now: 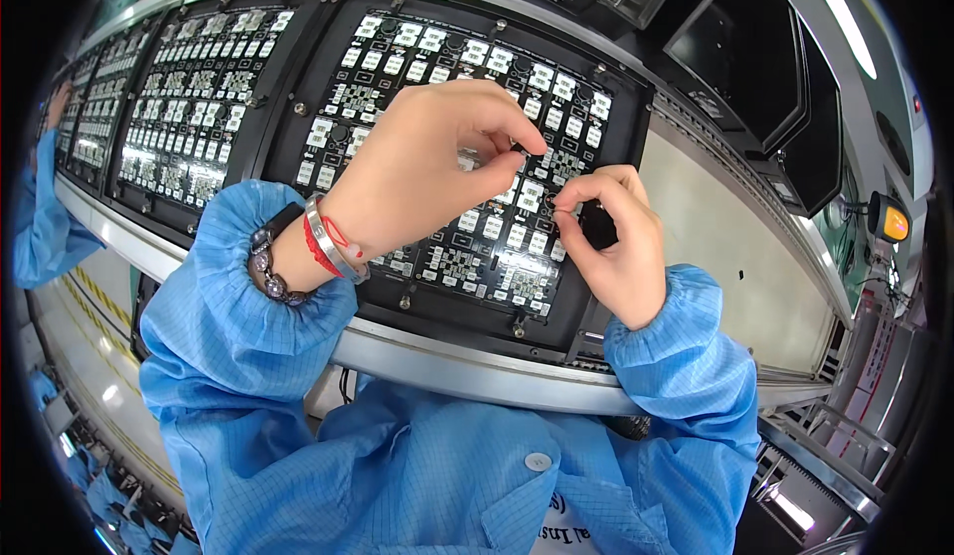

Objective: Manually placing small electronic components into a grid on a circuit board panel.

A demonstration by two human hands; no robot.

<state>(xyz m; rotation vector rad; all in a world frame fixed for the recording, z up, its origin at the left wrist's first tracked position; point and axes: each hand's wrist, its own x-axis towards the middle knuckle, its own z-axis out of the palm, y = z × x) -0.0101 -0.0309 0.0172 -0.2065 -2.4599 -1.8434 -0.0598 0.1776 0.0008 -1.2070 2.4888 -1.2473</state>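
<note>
Over the nearest black tray (328, 58), my left hand (427, 153) is closed in a pinch, with a tiny black part (518, 147) showing between thumb and forefinger. To its right, my right hand (621, 242) is also pinched, its fingertips low over the tray's right side. Whatever those fingertips hold is too small to make out. Rows of white rectangular components and small patterned circuit sections fill the circuit board panel (465, 222) in the tray. My left hand and wrist cover part of the panel. Both forearms wear blue sleeves.
More black trays with similar panels (189, 108) line up to the left along a metal rail (477, 371). Dark monitors (740, 58) stand at the upper right, beside a pale conveyor surface (725, 227). An orange lamp (889, 222) is at far right. Another person's blue sleeve (50, 217) reaches in at left.
</note>
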